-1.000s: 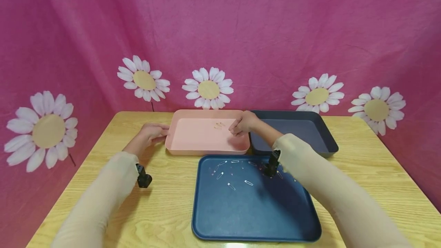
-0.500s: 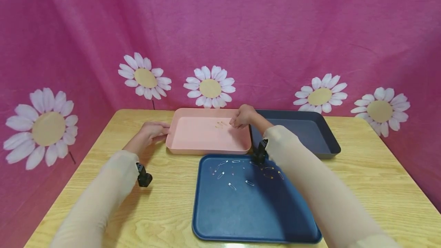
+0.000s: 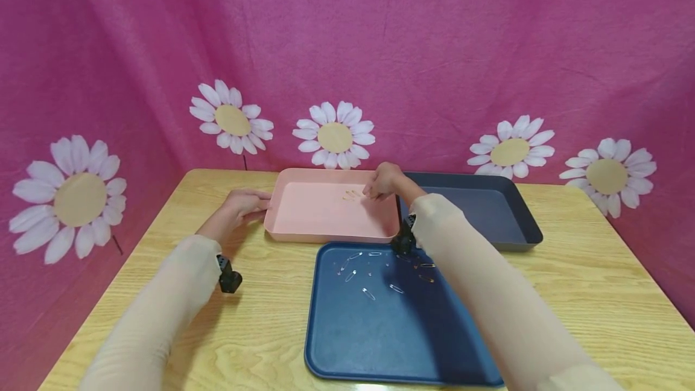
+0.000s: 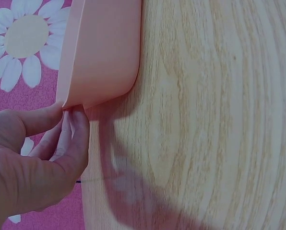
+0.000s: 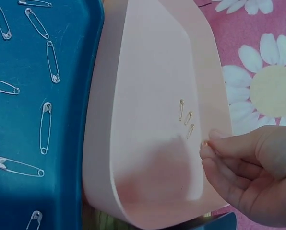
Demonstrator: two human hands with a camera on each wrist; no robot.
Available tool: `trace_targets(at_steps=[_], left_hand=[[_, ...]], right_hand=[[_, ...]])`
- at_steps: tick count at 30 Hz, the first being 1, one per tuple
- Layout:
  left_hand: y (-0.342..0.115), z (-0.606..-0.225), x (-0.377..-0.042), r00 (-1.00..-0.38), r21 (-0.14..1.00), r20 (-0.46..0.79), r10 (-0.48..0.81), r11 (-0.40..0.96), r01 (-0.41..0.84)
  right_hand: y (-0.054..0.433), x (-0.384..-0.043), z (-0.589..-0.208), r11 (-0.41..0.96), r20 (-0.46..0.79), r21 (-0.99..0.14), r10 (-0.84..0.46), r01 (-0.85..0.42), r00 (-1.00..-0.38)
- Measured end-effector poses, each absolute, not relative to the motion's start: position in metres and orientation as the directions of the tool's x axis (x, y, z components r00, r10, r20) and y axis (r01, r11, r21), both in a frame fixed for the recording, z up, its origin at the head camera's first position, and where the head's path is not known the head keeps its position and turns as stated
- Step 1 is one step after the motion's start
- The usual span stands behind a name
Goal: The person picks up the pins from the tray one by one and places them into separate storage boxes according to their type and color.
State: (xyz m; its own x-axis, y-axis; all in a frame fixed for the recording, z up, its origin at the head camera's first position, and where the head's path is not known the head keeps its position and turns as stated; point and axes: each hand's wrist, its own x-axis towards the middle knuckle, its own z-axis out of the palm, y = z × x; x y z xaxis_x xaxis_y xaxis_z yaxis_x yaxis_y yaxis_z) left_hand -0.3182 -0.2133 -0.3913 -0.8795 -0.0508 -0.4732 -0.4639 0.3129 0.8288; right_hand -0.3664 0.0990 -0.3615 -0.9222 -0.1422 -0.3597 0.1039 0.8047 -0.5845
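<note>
Mostly hidden, a gold piece (image 5: 205, 143) sits pinched in the right hand (image 5: 259, 175).

Pink daisy-print backdrop (image 3: 412, 47), seemingly cloth, pale wood-grain table (image 3: 266, 318)

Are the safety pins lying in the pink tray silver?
No, the three safety pins lying in the pink tray show as gold in the right wrist view.

Room near left, traffic on the right
I could pass over the near left of the blue tray (image 3: 353, 343) or the left half of the pink tray (image 3: 309, 210); the right hand (image 3: 384, 181) and forearm (image 3: 488, 264) block its right end, the left hand (image 3: 244, 205) bars its left end, and the curtain (image 3: 380, 47) walls off the back.
</note>
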Motion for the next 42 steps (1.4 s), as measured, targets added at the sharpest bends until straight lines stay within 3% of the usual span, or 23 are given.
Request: trace_targets(at_steps=[7, 17, 30, 37, 42], left_hand=[[-0.212, -0.389, -0.318, -0.884, 0.840, -0.467, -0.032, 0.296, -0.455], [-0.211, -0.386, -0.318, -0.886, 0.845, -0.462, -0.031, 0.287, -0.450], [-0.213, -0.386, -0.313, -0.881, 0.835, -0.470, -0.055, 0.296, -0.464], [-0.213, -0.391, -0.314, -0.881, 0.842, -0.471, -0.049, 0.273, -0.465], [-0.213, -0.393, -0.316, -0.882, 0.843, -0.469, -0.046, 0.273, -0.463]], right_hand=[[0.101, -0.366, -0.360, 0.823, -0.328, -0.561, -0.122, 0.089, -0.937], [0.119, -0.341, -0.352, 0.783, -0.235, -0.620, -0.250, -0.054, -0.939], [0.164, -0.276, -0.370, 0.714, -0.109, -0.679, -0.326, -0.169, -0.939], [0.190, -0.239, -0.383, 0.720, -0.010, -0.646, -0.339, -0.252, -0.941], [0.205, -0.218, -0.392, 0.714, -0.004, -0.658, -0.319, -0.238, -0.948]])
